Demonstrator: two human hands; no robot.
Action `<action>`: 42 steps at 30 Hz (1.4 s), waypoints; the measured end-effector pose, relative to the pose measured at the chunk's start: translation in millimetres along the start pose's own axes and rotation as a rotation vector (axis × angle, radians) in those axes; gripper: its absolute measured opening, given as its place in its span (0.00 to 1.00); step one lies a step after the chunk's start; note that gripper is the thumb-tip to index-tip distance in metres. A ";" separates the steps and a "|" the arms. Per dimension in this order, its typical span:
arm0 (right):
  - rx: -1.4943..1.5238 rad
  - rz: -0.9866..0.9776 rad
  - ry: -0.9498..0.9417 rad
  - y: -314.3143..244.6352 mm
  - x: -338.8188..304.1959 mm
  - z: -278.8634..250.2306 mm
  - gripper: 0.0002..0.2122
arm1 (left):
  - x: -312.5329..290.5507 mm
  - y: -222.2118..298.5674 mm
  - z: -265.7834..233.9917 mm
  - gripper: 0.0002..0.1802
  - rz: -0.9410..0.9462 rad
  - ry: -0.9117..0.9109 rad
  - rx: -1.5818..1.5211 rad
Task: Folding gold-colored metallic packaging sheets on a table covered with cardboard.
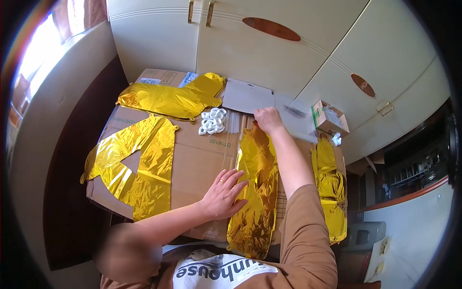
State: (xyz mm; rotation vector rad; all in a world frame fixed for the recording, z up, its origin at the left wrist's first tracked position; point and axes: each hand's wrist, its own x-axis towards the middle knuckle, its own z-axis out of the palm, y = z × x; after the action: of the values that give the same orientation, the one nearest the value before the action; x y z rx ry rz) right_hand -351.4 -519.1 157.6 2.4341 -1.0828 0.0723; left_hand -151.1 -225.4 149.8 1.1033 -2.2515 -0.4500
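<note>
A long gold foil balloon (256,188), wrinkled and flat-looking, lies lengthwise in front of me on a cardboard surface (192,168). My left hand (224,192) rests along its left edge with the fingers spread; a ring shows on one finger. At the balloon's far end my right hand (269,119) is closed, its fingertips at the tip of the foil. What it pinches there is partly hidden by the hand. Just left of that end are a pile of small white rings (212,121) and a bundle of thin clear sticks (233,122).
More gold foil balloons lie around: one with a cut-out (156,168) at left, a puffier one (168,99) behind, a narrow one (329,188) at right. A grey-white flat sheet (248,95) and a small open box (330,118) sit toward the cream cabinets (250,53).
</note>
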 end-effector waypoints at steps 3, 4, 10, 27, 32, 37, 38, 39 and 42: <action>0.047 0.077 -0.019 7.2 -2.5 2.8 0.07 | 0.8 1.2 0.0 0.34 0.007 0.001 -0.007; 0.058 0.091 0.068 7.2 -4.6 2.0 0.07 | 0.4 1.5 -0.2 0.34 0.005 0.004 -0.017; 0.135 0.343 0.593 11.5 -18.4 -58.9 0.06 | 2.7 0.7 -12.5 0.31 -0.034 0.053 -0.153; 2.324 1.305 0.327 -193.1 -268.2 -195.7 0.18 | 14.8 34.5 -26.6 0.39 -0.474 0.157 -0.947; 1.969 1.372 0.359 -151.0 -295.6 -165.5 0.14 | 6.6 10.4 -24.5 0.35 -0.450 0.008 -0.512; 1.464 1.246 0.026 -139.0 -290.7 -159.0 0.22 | 9.4 24.3 -27.5 0.36 -0.385 -0.064 0.226; 1.378 1.236 -0.042 -137.3 -289.7 -160.3 0.24 | 6.5 24.7 -25.0 0.35 -0.317 -0.029 0.253; 1.235 1.198 -0.093 -135.1 -291.3 -158.0 0.26 | 2.4 24.8 -21.9 0.35 -0.249 0.004 0.280; 0.870 1.105 -0.173 -132.3 -295.0 -155.0 0.30 | -5.1 22.7 -13.7 0.33 0.067 0.078 0.265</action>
State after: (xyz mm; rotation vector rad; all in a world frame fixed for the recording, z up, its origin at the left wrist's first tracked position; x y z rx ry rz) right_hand -438.1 -171.5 173.7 2.0948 -2.7884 0.8343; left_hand -153.6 -208.3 170.6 1.1479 -2.3166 -0.0800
